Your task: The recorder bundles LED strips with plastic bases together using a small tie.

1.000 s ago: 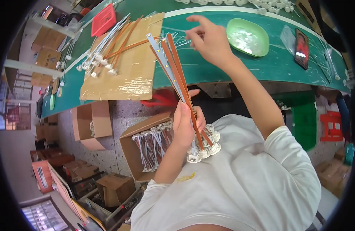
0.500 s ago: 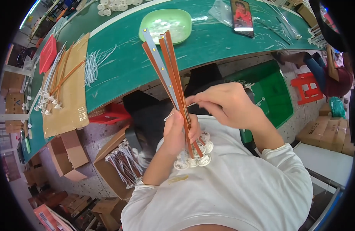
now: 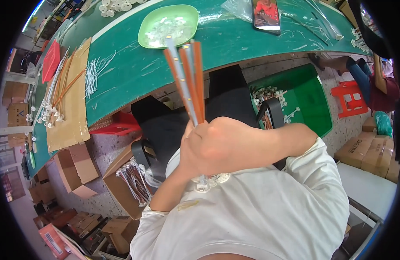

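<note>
My left hand (image 3: pixel 186 151) is closed around a bundle of LED strips (image 3: pixel 185 89), upright before my chest. The strips have orange-brown edges or backs, and one grey face shows small yellow LEDs. White round end pieces (image 3: pixel 202 185) stick out below my hands, near my shirt. My right hand (image 3: pixel 228 141) lies across the bundle and over much of my left hand. It looks closed, but its fingertips and anything in them are hidden. The strips' middle is covered by both hands.
A light green bowl (image 3: pixel 142 37) of small clear pieces and a phone (image 3: pixel 266 19) are on the green table (image 3: pixel 135 71). Cardboard (image 3: pixel 74 117) at left bears more strips and white ties (image 3: pixel 94 78). A green bin (image 3: pixel 310 104) and an open box (image 3: pixel 115 186) flank me.
My right hand has come down and left from beside the strips to lie over my left hand. The thin white tie seen earlier at the bundle is now hidden. The view has shifted slightly.
</note>
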A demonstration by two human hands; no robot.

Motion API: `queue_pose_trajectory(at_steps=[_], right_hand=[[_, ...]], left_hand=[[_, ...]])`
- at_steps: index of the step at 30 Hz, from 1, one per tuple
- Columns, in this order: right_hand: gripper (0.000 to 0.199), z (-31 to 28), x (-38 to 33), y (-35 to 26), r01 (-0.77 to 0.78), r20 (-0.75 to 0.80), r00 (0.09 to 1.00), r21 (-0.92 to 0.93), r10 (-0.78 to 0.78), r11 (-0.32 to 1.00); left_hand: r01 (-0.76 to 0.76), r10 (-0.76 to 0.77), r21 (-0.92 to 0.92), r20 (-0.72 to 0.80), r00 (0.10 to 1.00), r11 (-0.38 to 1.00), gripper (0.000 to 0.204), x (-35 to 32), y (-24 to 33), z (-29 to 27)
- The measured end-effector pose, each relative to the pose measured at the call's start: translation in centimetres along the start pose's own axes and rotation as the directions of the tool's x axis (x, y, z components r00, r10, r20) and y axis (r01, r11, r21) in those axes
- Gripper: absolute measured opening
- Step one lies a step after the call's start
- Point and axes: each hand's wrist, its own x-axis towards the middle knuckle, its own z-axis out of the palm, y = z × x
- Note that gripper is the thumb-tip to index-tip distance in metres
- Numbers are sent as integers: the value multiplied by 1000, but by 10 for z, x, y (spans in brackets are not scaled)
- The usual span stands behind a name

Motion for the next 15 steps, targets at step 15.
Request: queue_pose_trajectory(at_steps=[15], right_hand=[[43, 15, -27, 4, -151, -537, 822, 111, 187, 982]], left_hand=[[-46, 58, -148, 77, 995, 988, 19, 10, -11, 7]])
